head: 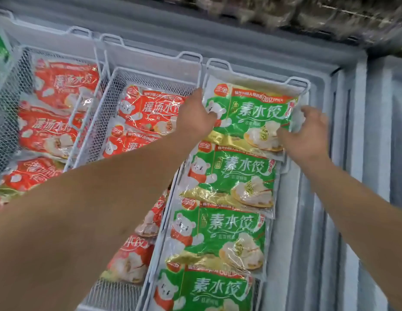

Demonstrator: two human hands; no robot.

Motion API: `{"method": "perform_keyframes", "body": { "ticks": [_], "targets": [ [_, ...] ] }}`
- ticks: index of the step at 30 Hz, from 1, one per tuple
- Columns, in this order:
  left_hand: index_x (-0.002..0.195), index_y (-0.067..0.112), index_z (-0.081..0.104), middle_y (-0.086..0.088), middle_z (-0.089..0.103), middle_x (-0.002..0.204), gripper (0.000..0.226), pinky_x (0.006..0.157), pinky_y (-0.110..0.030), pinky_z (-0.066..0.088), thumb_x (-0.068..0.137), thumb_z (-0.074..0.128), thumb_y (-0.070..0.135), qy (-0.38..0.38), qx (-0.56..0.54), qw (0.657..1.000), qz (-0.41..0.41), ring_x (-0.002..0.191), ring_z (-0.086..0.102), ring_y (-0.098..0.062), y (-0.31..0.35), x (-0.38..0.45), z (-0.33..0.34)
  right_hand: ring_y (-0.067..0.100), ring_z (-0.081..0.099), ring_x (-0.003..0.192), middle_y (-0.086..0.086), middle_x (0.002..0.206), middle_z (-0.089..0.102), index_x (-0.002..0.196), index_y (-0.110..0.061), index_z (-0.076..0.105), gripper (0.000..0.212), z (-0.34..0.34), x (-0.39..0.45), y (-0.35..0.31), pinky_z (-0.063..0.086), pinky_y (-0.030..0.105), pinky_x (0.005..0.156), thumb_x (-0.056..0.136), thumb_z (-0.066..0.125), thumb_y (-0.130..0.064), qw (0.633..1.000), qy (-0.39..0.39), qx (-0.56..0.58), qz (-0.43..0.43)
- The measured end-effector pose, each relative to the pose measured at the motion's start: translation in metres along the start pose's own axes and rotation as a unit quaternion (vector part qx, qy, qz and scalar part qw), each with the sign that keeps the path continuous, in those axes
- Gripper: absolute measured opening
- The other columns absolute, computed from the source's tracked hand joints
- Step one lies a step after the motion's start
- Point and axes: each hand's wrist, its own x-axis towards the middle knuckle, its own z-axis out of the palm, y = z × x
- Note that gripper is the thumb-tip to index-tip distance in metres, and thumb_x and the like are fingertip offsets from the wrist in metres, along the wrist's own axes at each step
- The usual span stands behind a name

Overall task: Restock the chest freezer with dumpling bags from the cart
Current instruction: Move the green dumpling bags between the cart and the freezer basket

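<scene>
Even, soft light, glare on bags (251, 117); top edge blurred, perhaps by motion.

Two bare forearms enter from the lower edge, one from about 7 o'clock and the other from about 5 o'clock, and no sleeve, watch, band or glove shows on either along its visible length. The bare left hand (196, 113) and the bare right hand (306, 133) carry no rings that can be made out. The fingernails are too blurred to describe.
</scene>
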Motion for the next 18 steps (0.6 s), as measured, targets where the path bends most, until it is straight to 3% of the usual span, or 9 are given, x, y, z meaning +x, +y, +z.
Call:
{"method": "perform_keyframes", "body": {
  "ticks": [2, 4, 7, 13, 18],
  "targets": [
    [0.148, 0.011, 0.036, -0.015, 0.041, 0.151, 0.076, 0.116, -0.041, 0.03, 0.084, 0.069, 0.034, -0.037, 0.161, 0.98, 0.107, 0.141, 0.036, -0.035, -0.009, 0.006, 0.013, 0.032, 0.035, 0.138, 0.014, 0.151, 0.033, 0.148, -0.009, 0.036, 0.079, 0.018, 0.011, 0.005, 0.03, 0.037, 0.115, 0.081, 0.075, -0.025, 0.994, -0.066, -0.055, -0.066],
    [0.156, 0.016, 0.018, -0.014, 0.013, 0.164, 0.096, 0.122, -0.049, 0.018, 0.083, 0.068, 0.051, -0.091, 0.273, 0.943, 0.167, 0.151, 0.012, -0.036, -0.02, 0.011, 0.027, 0.033, 0.019, 0.148, 0.013, 0.162, 0.018, 0.154, -0.009, 0.022, 0.098, 0.038, 0.022, 0.01, 0.018, 0.038, 0.12, 0.078, 0.078, -0.037, 0.977, -0.137, -0.117, -0.115],
    [0.159, 0.02, 0.006, -0.009, -0.004, 0.167, 0.105, 0.123, -0.05, 0.014, 0.083, 0.067, 0.057, -0.133, 0.293, 0.93, 0.177, 0.153, 0.001, -0.034, -0.027, 0.018, 0.04, 0.031, 0.004, 0.152, 0.006, 0.167, -0.001, 0.158, -0.015, 0.009, 0.109, 0.055, 0.033, 0.018, 0.012, 0.044, 0.124, 0.078, 0.079, -0.042, 0.966, -0.166, -0.157, -0.124],
    [0.159, 0.02, -0.004, -0.008, -0.014, 0.166, 0.105, 0.123, -0.046, 0.01, 0.087, 0.06, 0.061, -0.118, 0.31, 0.929, 0.162, 0.153, -0.005, -0.031, -0.029, 0.014, 0.05, 0.031, 0.005, 0.152, 0.003, 0.167, -0.001, 0.158, -0.018, 0.008, 0.112, 0.056, 0.037, 0.021, 0.015, 0.046, 0.123, 0.077, 0.082, -0.039, 0.965, -0.151, -0.161, -0.139],
    [0.159, 0.019, 0.003, -0.011, -0.003, 0.167, 0.107, 0.123, -0.051, 0.018, 0.084, 0.067, 0.058, -0.129, 0.305, 0.931, 0.154, 0.153, 0.006, -0.034, -0.017, 0.006, 0.03, 0.033, 0.006, 0.152, 0.005, 0.167, 0.0, 0.158, -0.021, 0.011, 0.108, 0.038, 0.019, 0.006, 0.015, 0.043, 0.123, 0.078, 0.081, -0.04, 0.969, -0.146, -0.154, -0.122]
  ]
}}
